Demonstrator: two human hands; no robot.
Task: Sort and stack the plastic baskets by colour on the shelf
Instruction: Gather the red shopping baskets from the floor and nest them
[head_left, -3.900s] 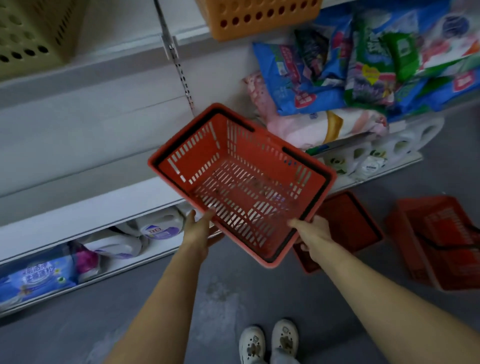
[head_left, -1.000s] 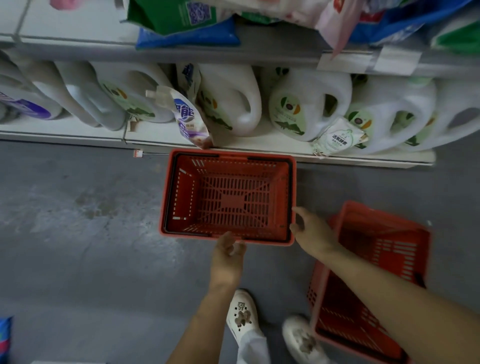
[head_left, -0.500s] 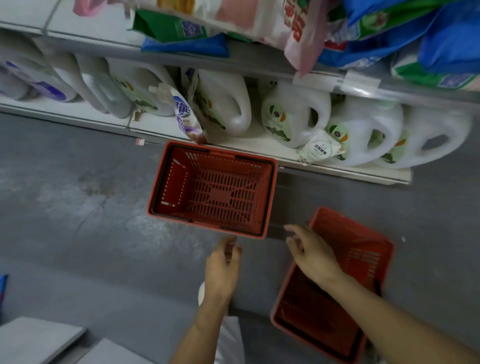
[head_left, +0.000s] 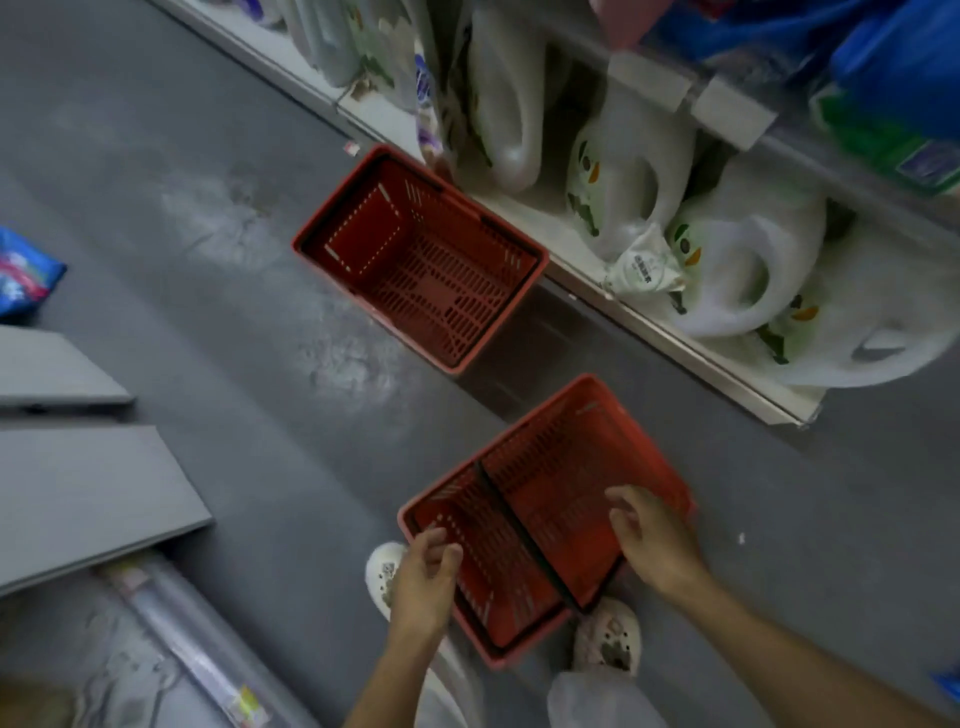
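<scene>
While both hands' fingers spread, near red basket (head_left: 545, 519) mouth up, long axis diagonal, left hand (head_left: 423, 582), right hand (head_left: 657, 543)

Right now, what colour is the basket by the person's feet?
Red, with a black handle lying across it; seen in the head view.

A shop aisle, seen from above by a person standing on a worn grey concrete floor (head_left: 218, 156). Along the right runs a low white retail shelf (head_left: 670, 348) packed with large white handled detergent jugs (head_left: 748, 270) bearing green labels, and a tier above holds blue and green product bags (head_left: 893, 78) behind blank price-tag holders (head_left: 727, 111). Two red plastic shopping baskets (head_left: 421, 260) sit on the floor beside the shelf, one with a black carrying handle.
</scene>
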